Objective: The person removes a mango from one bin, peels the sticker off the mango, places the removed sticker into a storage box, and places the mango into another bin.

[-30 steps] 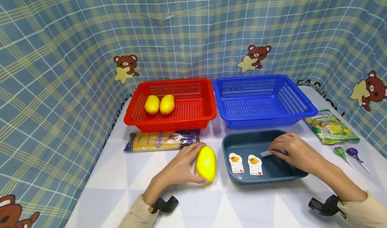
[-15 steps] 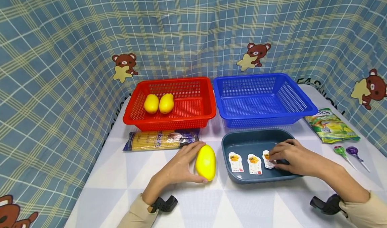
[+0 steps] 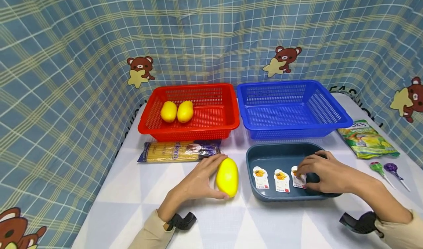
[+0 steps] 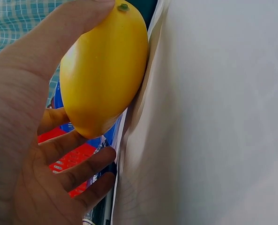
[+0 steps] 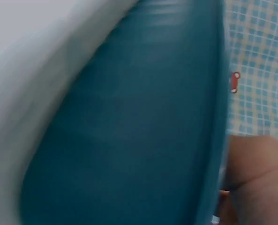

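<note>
Right now the left hand [image 3: 195, 184] holds a yellow mango [image 3: 227, 177] on the white table [image 3: 132, 201]. Its thumb and fingers curl round the fruit, and the left wrist view shows the mango [image 4: 103, 70] touching the table while the hand [image 4: 31, 154] wraps it from the side. Just beside the mango sits a dark teal tray [image 3: 281, 151]. Inside the tray three small cards with fruit pictures lie in a row: one card [image 3: 260, 177] on the left, a middle card [image 3: 282, 180], and a third card [image 3: 299, 181]. The right hand [image 3: 322, 172] is in the tray, and its bent fingertips pinch that third card. Behind the left hand lies a pack of spaghetti [image 3: 178, 151]. Farther back a red basket [image 3: 228, 122] holds two more mangoes [image 3: 176, 112], and a blue basket [image 3: 290, 129] stands next to it. Off to the right lie a green snack bag [image 3: 367, 139] and two lollipops [image 3: 384, 168].
</note>
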`<action>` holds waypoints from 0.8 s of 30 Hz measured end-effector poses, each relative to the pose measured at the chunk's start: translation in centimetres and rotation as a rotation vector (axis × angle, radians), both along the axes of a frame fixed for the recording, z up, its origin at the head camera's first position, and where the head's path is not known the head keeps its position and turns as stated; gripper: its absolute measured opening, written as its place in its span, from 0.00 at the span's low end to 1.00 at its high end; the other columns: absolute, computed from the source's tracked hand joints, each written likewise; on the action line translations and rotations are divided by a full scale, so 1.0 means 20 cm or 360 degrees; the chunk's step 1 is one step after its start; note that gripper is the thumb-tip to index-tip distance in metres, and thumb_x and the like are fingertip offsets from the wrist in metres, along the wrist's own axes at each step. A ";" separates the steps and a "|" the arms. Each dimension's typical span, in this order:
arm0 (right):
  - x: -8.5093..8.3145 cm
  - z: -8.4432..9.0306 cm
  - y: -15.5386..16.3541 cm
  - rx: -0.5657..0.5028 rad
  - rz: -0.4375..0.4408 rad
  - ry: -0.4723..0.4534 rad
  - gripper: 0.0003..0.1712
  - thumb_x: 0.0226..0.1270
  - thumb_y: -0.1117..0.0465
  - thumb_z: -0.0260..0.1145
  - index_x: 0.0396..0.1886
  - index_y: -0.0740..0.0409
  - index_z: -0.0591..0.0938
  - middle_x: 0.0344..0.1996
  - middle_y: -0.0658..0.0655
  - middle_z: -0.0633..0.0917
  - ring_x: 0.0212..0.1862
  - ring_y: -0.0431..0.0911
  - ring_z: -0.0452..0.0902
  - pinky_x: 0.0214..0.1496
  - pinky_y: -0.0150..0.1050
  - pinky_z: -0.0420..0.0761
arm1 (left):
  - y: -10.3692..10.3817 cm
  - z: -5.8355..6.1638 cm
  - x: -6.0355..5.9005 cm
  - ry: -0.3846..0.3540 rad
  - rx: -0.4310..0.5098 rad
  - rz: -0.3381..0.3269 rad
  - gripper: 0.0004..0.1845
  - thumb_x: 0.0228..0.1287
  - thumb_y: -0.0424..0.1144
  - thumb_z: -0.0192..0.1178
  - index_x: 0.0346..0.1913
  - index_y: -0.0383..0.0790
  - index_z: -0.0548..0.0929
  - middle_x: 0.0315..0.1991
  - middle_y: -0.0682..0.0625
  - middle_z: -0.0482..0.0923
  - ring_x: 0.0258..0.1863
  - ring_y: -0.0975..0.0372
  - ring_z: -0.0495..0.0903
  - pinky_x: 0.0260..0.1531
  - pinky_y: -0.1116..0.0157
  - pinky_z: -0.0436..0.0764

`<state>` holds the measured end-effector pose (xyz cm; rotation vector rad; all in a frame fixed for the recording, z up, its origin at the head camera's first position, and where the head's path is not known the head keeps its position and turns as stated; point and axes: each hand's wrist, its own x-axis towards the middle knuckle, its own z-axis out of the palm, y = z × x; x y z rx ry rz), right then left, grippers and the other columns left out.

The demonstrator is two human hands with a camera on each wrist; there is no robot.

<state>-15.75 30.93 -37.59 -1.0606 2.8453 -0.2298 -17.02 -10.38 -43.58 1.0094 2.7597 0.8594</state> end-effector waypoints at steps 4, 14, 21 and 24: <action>0.00 0.02 -0.07 -0.0196 0.0001 0.0206 0.17 0.57 0.54 0.78 0.47 0.49 0.88 0.47 0.47 0.85 0.53 0.51 0.79 0.57 0.64 0.66 | -0.01 0.01 0.00 -0.0026 -0.0003 0.0009 0.62 0.42 0.70 0.73 0.79 0.54 0.56 0.78 0.54 0.54 0.72 0.57 0.58 0.69 0.50 0.62; -0.04 0.10 -0.31 -0.0370 0.0053 0.0281 0.21 0.62 0.48 0.75 0.52 0.50 0.87 0.53 0.49 0.84 0.58 0.51 0.76 0.63 0.59 0.64 | -0.01 0.00 0.00 -0.0016 0.0019 0.0020 0.62 0.42 0.69 0.74 0.79 0.54 0.57 0.78 0.54 0.55 0.72 0.57 0.59 0.69 0.49 0.62; -0.06 0.11 -0.38 -0.0387 0.0079 0.0233 0.22 0.64 0.47 0.73 0.53 0.53 0.86 0.54 0.50 0.84 0.59 0.51 0.76 0.64 0.57 0.63 | 0.00 0.00 0.00 0.0004 0.0014 -0.0002 0.61 0.42 0.69 0.74 0.79 0.53 0.57 0.77 0.53 0.55 0.72 0.56 0.59 0.69 0.50 0.63; -0.07 0.12 -0.40 -0.0390 0.0077 0.0212 0.23 0.64 0.47 0.72 0.54 0.53 0.86 0.54 0.51 0.84 0.60 0.51 0.75 0.64 0.58 0.63 | 0.00 0.01 0.01 0.0017 0.0010 -0.0006 0.61 0.42 0.69 0.74 0.79 0.52 0.58 0.77 0.51 0.56 0.72 0.55 0.60 0.69 0.49 0.63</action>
